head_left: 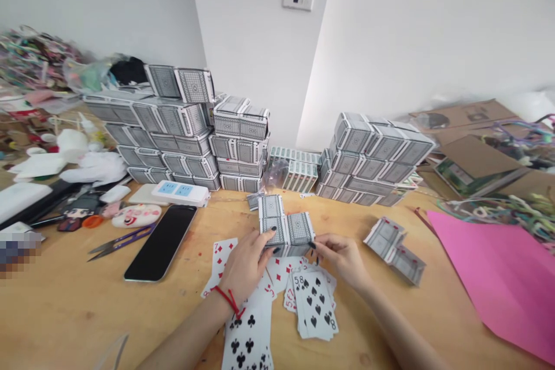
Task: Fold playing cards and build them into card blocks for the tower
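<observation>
A small L-shaped block of folded playing cards [299, 228], grey patterned backs outward, is held low over the table in front of me. My left hand [243, 260] grips its left side, thumb and fingers closed on it; a red string bracelet circles that wrist. At the block's right end, my right hand [339, 254] pinches the edge with closed fingertips. Loose cards lie beneath and nearer me: a pile topped by an eight of spades [314, 303], a seven of diamonds [222, 257] and some clubs cards [247, 338]. A similar folded-card piece [394, 250] rests to the right.
Stacked folded-card blocks stand at the back left [169, 144] and right [368, 156], with card boxes [299, 170] between. Left are a phone [160, 243], purple thread snips [125, 240] and a power strip [181, 192]. Pink paper [498, 283] and an open carton [481, 162] sit right.
</observation>
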`<state>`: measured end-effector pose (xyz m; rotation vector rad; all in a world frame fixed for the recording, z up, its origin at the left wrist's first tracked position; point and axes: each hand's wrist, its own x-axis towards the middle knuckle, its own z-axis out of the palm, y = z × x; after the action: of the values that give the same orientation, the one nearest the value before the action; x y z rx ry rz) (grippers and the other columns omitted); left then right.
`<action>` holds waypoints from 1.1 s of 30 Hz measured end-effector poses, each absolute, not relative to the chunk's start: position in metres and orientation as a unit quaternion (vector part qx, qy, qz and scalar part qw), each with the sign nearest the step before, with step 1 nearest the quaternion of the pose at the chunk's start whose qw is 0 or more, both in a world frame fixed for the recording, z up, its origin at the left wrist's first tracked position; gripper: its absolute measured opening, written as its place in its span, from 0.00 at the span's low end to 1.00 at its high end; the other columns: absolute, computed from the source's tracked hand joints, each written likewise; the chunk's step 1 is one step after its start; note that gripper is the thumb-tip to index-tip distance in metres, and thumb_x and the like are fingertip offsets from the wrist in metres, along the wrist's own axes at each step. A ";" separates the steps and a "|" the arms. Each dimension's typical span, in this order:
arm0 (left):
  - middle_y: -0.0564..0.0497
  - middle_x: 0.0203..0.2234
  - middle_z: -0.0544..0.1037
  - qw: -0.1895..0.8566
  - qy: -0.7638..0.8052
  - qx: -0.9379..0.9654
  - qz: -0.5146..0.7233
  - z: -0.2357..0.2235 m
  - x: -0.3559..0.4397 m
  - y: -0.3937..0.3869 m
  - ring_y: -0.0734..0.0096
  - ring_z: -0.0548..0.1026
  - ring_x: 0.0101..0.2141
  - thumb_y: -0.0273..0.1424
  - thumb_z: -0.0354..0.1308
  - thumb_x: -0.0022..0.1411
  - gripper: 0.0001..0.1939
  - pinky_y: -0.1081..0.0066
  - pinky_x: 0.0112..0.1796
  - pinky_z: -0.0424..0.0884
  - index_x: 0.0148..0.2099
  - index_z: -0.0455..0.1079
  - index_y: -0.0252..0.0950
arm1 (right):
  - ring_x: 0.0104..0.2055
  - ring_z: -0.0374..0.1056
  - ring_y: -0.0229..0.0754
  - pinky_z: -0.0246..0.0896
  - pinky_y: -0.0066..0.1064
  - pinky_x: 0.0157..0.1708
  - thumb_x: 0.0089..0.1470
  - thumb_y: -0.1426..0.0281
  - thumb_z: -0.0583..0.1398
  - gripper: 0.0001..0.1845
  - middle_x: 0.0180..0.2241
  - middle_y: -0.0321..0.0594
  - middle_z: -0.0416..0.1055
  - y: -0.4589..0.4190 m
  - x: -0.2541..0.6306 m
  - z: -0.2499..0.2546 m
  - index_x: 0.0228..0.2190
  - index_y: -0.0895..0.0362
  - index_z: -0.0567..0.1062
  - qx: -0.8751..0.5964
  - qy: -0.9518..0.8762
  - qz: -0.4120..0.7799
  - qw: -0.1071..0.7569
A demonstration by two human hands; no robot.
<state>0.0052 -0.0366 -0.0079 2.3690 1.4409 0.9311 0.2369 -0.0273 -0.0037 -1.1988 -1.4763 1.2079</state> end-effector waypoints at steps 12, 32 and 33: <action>0.46 0.38 0.68 0.001 0.446 0.828 0.341 0.002 -0.011 -0.029 0.60 0.67 0.44 0.27 0.49 0.60 0.09 0.58 0.43 0.68 0.42 0.68 0.38 | 0.26 0.66 0.38 0.61 0.28 0.27 0.48 0.62 0.62 0.12 0.22 0.39 0.70 -0.024 0.237 -0.006 0.21 0.58 0.77 -0.395 -0.638 0.520 0.410; 0.47 0.49 0.63 0.100 0.391 0.838 0.367 -0.010 0.010 -0.035 0.57 0.57 0.56 0.24 0.49 0.61 0.21 0.50 0.51 0.63 0.55 0.61 0.47 | 0.19 0.69 0.37 0.64 0.28 0.22 0.42 0.59 0.66 0.21 0.19 0.27 0.66 -0.021 0.225 -0.017 0.33 0.56 0.63 -0.350 -0.520 0.664 0.408; 0.46 0.49 0.63 0.098 0.393 0.837 0.369 -0.010 0.011 -0.035 0.57 0.58 0.56 0.25 0.50 0.61 0.20 0.50 0.51 0.63 0.54 0.61 0.47 | 0.19 0.69 0.37 0.64 0.28 0.22 0.42 0.59 0.65 0.21 0.19 0.27 0.66 -0.021 0.225 -0.016 0.33 0.56 0.63 -0.351 -0.522 0.663 0.406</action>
<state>0.0105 -0.0350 -0.0101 2.4770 1.1627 1.0908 0.2249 -0.0212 -0.0163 -0.8853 -1.3173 1.6711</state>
